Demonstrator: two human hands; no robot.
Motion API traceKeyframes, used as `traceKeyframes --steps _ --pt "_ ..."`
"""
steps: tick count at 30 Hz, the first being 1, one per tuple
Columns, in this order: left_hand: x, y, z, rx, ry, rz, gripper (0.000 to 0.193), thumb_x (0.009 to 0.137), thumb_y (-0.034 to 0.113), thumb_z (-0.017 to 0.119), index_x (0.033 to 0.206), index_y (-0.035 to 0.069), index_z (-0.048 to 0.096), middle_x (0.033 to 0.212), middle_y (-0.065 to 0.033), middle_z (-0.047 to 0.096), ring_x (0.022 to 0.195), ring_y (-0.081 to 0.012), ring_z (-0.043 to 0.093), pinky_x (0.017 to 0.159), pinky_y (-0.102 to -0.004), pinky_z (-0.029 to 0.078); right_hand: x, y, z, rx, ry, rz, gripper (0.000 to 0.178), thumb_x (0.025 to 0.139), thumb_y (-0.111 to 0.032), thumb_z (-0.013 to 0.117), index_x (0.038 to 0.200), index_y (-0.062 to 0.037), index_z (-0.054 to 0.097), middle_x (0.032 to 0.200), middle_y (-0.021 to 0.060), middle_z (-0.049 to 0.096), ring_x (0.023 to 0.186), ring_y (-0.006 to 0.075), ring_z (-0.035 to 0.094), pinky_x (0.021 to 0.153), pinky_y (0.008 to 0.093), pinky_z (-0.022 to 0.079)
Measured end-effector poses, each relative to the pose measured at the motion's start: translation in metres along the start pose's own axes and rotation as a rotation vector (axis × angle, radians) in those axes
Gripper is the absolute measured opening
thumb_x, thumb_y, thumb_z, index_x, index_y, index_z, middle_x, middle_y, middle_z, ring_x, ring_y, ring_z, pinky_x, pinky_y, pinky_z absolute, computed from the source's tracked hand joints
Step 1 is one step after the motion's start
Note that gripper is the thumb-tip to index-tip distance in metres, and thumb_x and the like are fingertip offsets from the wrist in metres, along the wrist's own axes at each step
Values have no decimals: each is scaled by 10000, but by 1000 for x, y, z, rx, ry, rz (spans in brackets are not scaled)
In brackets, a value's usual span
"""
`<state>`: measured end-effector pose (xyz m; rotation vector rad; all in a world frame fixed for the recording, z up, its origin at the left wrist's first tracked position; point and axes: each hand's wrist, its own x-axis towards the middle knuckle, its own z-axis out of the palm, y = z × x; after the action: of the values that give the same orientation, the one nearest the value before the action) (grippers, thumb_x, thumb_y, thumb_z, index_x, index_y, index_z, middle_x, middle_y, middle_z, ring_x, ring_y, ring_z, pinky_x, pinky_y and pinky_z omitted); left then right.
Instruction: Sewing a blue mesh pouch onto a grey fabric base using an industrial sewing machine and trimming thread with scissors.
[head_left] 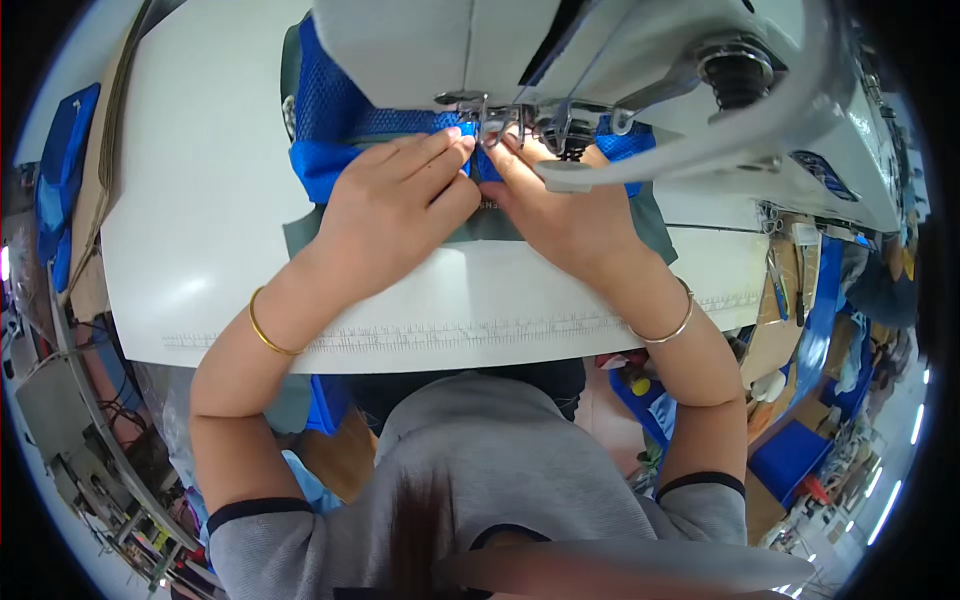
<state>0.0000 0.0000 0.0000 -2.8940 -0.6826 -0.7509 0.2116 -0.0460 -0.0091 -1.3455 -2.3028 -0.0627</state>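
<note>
Blue mesh fabric [335,105] with a dark green-grey fabric layer [298,236] under it lies beneath the head of a white sewing machine [400,50]. My left hand [395,205] is closed on the blue fabric just left of the presser foot [492,122], its fingers pressed together and bent. My right hand [565,205] holds the same work from the right, thumb and forefinger close to the foot. Its other fingertips are partly hidden behind the machine's parts. Both sets of fingertips nearly meet at the needle area.
A printed ruler strip [450,332] runs along the front of the white table [200,200]. At right, a curved white bar [700,150] crosses above my right hand. Tools [780,285] lie on a brown board [775,340]; a blue bin [790,460] stands lower right.
</note>
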Motion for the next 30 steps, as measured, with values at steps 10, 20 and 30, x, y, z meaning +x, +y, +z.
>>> traceKeyframes --steps 10,20,30 --pt "2 -3 -12 -87 -36 -15 131 765 141 664 885 90 650 1101 -97 702 1071 -249 679 895 -377 545 -3 0 7 89 54 88 328 790 -188 788 1104 -137 706 914 73 608 864 271 592 704 375 509" --pt "0 -13 -9 -56 -34 45 162 779 148 655 931 93 653 1090 -103 703 1077 -233 681 900 -357 535 2 1 7 35 42 -10 186 803 -180 774 926 -93 665 837 69 602 805 275 588 652 381 499" --pt "-4 1 -19 -40 82 -103 371 678 182 791 1000 30 685 1079 -108 625 968 -303 576 850 -433 492 -11 -14 -16 -55 90 -169 201 767 -71 722 947 20 721 1120 72 633 1099 310 563 918 418 543"
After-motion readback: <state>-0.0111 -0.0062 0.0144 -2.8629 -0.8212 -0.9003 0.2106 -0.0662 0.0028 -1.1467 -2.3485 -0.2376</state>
